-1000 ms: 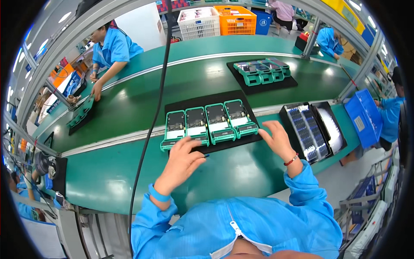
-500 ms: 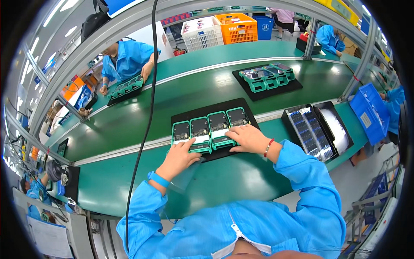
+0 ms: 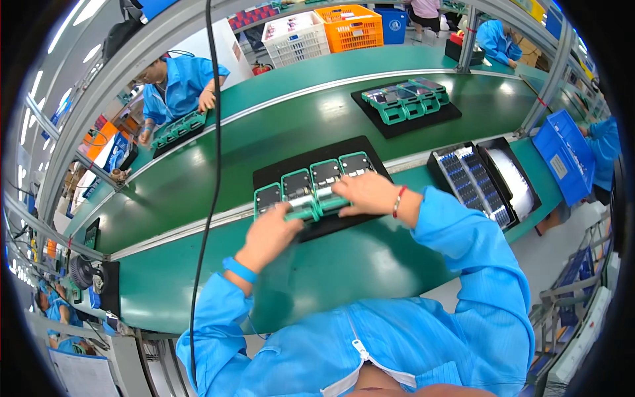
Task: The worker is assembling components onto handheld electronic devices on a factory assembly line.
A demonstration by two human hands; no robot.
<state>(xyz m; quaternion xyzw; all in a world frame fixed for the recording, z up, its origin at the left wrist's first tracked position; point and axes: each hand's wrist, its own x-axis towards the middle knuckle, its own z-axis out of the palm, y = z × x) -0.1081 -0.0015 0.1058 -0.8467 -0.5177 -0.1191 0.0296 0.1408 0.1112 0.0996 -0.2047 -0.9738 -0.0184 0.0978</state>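
A green tray frame (image 3: 315, 213) holds several black rectangular devices (image 3: 296, 183) in a row, with pale strips along their near parts. It lies on a black mat (image 3: 278, 173) in front of me. At its near left edge, my left hand (image 3: 268, 236) has its fingers closed over the rim, slightly blurred. My right hand (image 3: 372, 194) grips the near right part, fingers on top and thumb lower at the front. Both hands partly cover the frame's near side.
Beyond, a second loaded green frame (image 3: 407, 102) rests on another mat. To the right stand a black box of blue-and-silver parts (image 3: 471, 185), a black tray with white lining (image 3: 512, 182) and a blue bin (image 3: 565, 152). A black cable (image 3: 217, 132) hangs left; a co-worker (image 3: 178, 86) handles another frame.
The whole view has shifted slightly, so the bench sits higher and further left. Both hands stay at the green frame, the right one's fingertips slightly further over it.
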